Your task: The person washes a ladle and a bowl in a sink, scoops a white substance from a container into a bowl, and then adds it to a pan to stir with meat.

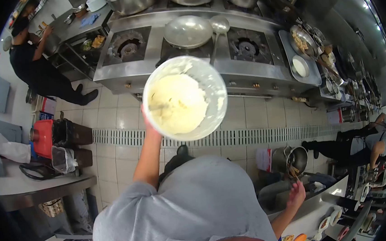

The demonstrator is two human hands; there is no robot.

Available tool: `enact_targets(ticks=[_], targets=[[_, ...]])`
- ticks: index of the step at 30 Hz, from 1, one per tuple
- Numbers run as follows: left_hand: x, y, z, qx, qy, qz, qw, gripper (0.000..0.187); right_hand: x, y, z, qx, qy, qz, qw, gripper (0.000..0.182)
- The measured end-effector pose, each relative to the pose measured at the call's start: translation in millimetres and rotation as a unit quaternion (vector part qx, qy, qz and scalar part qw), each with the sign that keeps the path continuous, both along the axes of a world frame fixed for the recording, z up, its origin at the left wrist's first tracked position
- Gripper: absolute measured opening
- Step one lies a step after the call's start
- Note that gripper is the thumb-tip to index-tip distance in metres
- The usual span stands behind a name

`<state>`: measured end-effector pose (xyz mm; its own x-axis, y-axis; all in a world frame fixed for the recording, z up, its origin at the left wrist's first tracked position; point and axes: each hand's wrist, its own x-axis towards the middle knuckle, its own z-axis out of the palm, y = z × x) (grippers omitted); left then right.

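Note:
A round, translucent white tub (215, 91) holds a creamy pale-yellow mixture (178, 103) and is seen from above in the middle of the view. My left hand (150, 121) grips the tub at its left side, the fingers mostly hidden by it. What looks like a utensil lies in the mixture at the left. Low on the right, my right hand (295, 195) is held away from the tub, near a metal pot (296, 160) with something brown in it. Whether its fingers touch anything is too small to tell.
Ahead stands a steel stove (121, 71) with burners, a pan (188, 31), a ladle (220, 24) and large pots. One person (39, 64) stands at the left, another (380, 142) at the right. Bins (80, 134) are at left; a grate (257, 136) crosses the floor.

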<state>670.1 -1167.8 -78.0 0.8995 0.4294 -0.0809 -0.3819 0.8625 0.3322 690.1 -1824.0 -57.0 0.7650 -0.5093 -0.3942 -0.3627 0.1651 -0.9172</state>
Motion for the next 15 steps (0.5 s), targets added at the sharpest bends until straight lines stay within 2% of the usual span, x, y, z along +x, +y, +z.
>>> enact_targets(ticks=[3,4,5,7,9,11,13,15], targets=[[-54,53,-7,-0.010,0.005,0.057,0.998,0.077,52,106,-22,-0.042,0.028,0.207,0.977,0.020],[-62,113,-6,-0.031,0.016,0.070,0.997,0.077,76,207,-19,-0.033,0.036,0.295,0.954,0.019],[-81,143,-3,-0.031,0.022,0.085,0.996,0.078,86,262,-31,-0.048,0.031,0.373,0.926,0.019],[-119,176,-3,-0.032,0.037,0.124,0.991,0.078,97,381,4,-0.033,0.102,0.489,0.866,0.021],[-155,196,0,-0.024,0.045,0.170,0.984,0.079,107,460,13,0.037,-0.021,0.562,0.826,0.022],[-184,213,6,-0.006,0.056,0.212,0.976,0.080,108,526,70,0.209,-0.114,0.588,0.773,0.020],[-205,226,15,0.016,0.071,0.244,0.967,0.080,93,574,164,0.240,-0.328,0.633,0.659,0.022],[-221,226,25,0.043,0.090,0.271,0.957,0.081,88,597,230,0.276,-0.470,0.655,0.523,0.016]])
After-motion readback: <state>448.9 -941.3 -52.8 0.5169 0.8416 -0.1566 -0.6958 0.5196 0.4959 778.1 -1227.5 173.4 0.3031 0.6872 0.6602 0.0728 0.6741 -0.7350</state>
